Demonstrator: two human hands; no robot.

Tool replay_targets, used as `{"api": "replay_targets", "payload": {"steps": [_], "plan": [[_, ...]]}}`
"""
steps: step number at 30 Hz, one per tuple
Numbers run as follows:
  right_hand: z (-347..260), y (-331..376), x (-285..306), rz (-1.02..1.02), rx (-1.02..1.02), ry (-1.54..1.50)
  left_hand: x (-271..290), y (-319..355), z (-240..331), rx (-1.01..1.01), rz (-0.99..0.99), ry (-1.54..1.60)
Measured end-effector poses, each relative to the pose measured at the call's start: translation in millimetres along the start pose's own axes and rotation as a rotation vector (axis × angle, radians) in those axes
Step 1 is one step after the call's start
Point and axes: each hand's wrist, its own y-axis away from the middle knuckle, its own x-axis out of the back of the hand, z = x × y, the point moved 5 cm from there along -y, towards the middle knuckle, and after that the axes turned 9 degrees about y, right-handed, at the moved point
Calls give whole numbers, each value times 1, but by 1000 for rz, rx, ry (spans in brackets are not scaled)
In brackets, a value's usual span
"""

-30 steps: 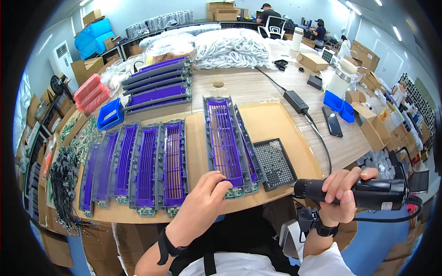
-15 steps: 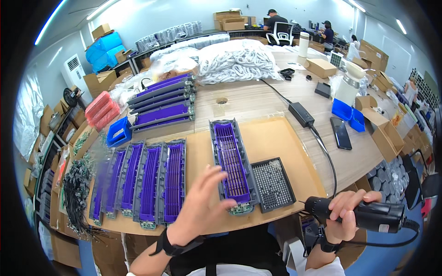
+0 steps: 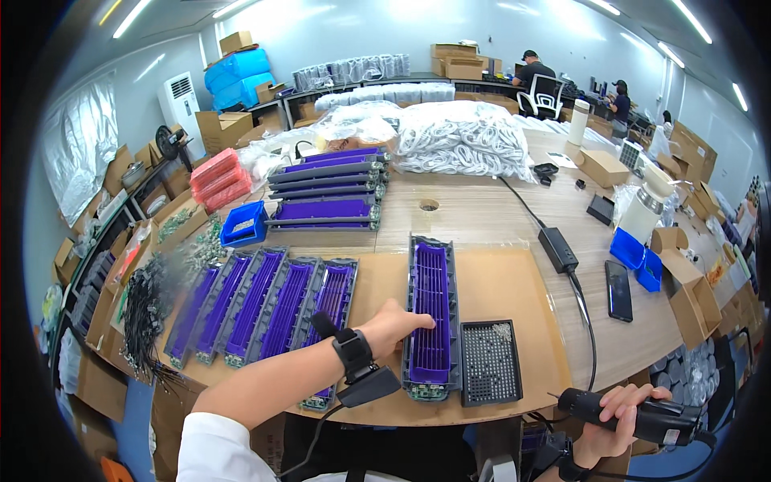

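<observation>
Left-hand shift: the left hand [image 3: 389, 325] is now reaching across the left long edge of the grey housing with purple grille [image 3: 431, 353], about midway along; half a second ago it was hanging nearer the circuit-board end.
What that suggests: the hand is probably handling or steadying the housing by its side, while the driver is being kept out of the way.
Left fingers: one digit is pointing out over the purple grille, apparently touching; the others are curling out of sight, so I cannot tell whether they are gripping the edge.
Right hand: the right hand [image 3: 614, 418] is grasping the black electric screwdriver [image 3: 582, 406], fingers wrapping its barrel, bit pointing left, well apart from the housing.
Grille housing: it is lying lengthwise on the cardboard sheet [image 3: 514, 277], board end facing the wearer.
Screw tray: the black perforated tray [image 3: 519, 369] is sitting just right of the housing, small light-coloured pieces gathering at its far right corner.
Housing row: similar purple-grilled housings [image 3: 293, 301] are lying side by side to the left, the left forearm passing over part of the nearest.
</observation>
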Motion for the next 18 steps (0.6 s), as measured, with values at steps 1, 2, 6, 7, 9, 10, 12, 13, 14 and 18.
{"api": "replay_targets", "payload": {"steps": [1,2,6,7,9,10,12,13,14,18], "plan": [[1,0,3,8,-1,1,0,-1,0,-2,31,13],[3,1,4,15,-3,1,0,-2,0,-4,62,25],[9,3,5,62,-15,68,7,-18,-8,33,25,226],[11,4,4,108,-43,50,10,-17,-7,21,24,233],[12,3,5,120,-47,69,17,-9,0,-5,26,235],[13,2,8,132,-50,77,21,-3,7,-30,51,270],[15,3,9,121,-61,93,37,7,17,-77,92,353],[17,4,8,117,-64,95,49,6,20,-137,95,461],[19,5,9,115,-67,99,63,2,23,-188,116,558],[25,5,16,156,-67,103,123,-23,45,-332,223,814]]}}
